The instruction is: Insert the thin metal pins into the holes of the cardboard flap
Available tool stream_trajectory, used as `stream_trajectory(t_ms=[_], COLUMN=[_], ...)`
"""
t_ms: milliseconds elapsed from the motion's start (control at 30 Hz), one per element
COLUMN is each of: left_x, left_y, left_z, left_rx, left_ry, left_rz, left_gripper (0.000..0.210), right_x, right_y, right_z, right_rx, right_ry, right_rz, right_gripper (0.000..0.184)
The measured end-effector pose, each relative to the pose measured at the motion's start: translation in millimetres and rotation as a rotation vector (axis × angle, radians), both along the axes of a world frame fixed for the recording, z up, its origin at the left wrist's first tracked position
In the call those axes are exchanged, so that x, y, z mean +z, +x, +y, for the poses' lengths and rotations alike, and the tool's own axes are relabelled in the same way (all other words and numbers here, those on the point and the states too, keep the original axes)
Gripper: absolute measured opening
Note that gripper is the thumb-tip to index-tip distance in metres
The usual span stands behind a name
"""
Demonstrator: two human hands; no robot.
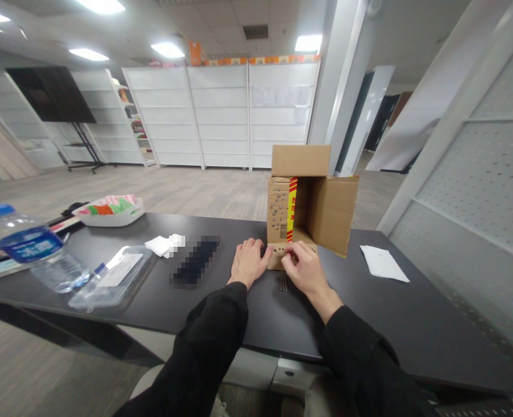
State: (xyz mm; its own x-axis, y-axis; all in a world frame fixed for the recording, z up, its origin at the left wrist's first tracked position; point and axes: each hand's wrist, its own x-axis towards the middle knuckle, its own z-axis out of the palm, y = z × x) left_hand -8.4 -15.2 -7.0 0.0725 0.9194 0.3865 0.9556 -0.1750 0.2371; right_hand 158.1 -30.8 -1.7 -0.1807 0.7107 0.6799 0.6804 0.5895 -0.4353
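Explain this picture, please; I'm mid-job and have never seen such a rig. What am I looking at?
There's no machine here, just a person's bare hands, seen by a camera worn on the head, looking forward and down. The left hand is on the dark table, its thumb at the lower flap of an open cardboard box. The right hand has its fingers at that flap; whether they pinch anything is too small to tell. Thin metal pieces lie just below. Leftward are a clear plastic case, a water bottle and a white basket; rightward, a white sheet.

office | ceiling lights [167, 50] | white shelving [217, 116] | wheeled screen [50, 95] | desk [369, 313]
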Motion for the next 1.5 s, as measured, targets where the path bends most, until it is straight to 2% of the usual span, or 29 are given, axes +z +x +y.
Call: stream_trajectory(t_ms=[467, 733, 1500], left_x=[1.2, 2.5, -1.2], left_y=[-0.8, -0.8, -2.1], left_z=[-1.4, -1.9, 0.0], left_rx=[-0.009, -0.011, -0.013], left_ry=[-0.018, -0.022, -0.006], left_rz=[-0.022, -0.006, -0.004], left_gripper=[0.042, 0.044, 0.044], right_x=[4.9, -5.5, -10.4], right_y=[20.3, 33.2, 28.8], right_z=[-32.5, -51.6, -56.1], right_rx=[0.156, 0.197, 0.281], right_ry=[0.046, -0.021, -0.175], right_rz=[-0.007, -0.133, -0.24], right_gripper=[0.014, 0.014, 0.017])
